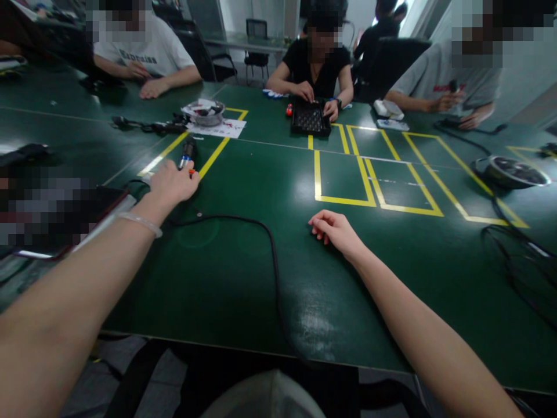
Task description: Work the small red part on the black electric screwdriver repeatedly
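On the left of the green table, my left hand reaches over the near end of an electric screwdriver, black with a blue ring. Its fingers are curled down around the tool, and they hide part of it. A small red-orange piece shows beside the fingertips. My right hand rests on the tabletop near the middle, fingers loosely curled in, with nothing visible in them. The yellow tape rectangles lie just beyond it.
A black cable curves across the table to its front edge. Beyond my left hand stands a clear bowl of parts on a white sheet. A co-worker handles a black tray opposite. A metal bowl and more cables lie right.
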Motion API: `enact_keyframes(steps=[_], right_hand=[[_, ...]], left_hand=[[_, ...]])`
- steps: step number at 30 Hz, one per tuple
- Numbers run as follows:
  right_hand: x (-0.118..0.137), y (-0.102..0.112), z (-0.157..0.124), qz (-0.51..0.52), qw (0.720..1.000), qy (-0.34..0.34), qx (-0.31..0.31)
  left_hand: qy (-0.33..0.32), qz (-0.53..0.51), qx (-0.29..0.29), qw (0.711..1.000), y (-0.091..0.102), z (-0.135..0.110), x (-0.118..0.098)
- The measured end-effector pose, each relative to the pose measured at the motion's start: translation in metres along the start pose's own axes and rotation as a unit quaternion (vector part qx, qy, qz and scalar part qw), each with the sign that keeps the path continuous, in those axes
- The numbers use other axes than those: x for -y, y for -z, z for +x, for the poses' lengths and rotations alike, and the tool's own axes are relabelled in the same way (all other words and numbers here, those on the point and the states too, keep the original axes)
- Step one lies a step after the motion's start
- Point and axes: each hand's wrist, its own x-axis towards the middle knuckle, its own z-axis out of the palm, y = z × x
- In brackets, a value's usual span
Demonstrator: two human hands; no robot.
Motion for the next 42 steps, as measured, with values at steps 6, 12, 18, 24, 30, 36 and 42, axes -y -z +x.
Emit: enact_keyframes(steps=[6, 12, 18, 24, 30, 36, 42], right_hand=[[0.0, -0.002, 0.001, -0.004, 1.0, 0.0, -0.003], [0.003, -0.003, -0.001, -0.058, 0.995, 0.067, -0.052], [0.017, -0.018, -0.012, -0.159, 0.974, 0.16, -0.032], [0.012, -0.031, -0.015, -0.123, 0.98, 0.149, 0.038], [0.007, -0.03, -0.013, -0.026, 0.99, 0.117, 0.07], [0.01, -0.024, -0.011, -0.001, 0.993, 0.085, 0.076], [0.011, -0.014, -0.011, 0.113, 0.991, 0.021, 0.066]], left_hand=[[0.001, -0.028, 0.004, 1.0, 0.0, -0.032, -0.035], [-0.098, 0.003, -0.003, 0.995, 0.011, -0.089, -0.089], [-0.191, 0.015, -0.001, 0.981, 0.02, -0.14, -0.143], [-0.247, 0.006, 0.009, 0.969, 0.024, -0.165, -0.183], [-0.271, -0.014, 0.018, 0.962, 0.028, -0.171, -0.198], [-0.311, -0.051, 0.029, 0.949, 0.027, -0.168, -0.182], [-0.327, -0.127, 0.067, 0.934, 0.016, -0.162, -0.163]])
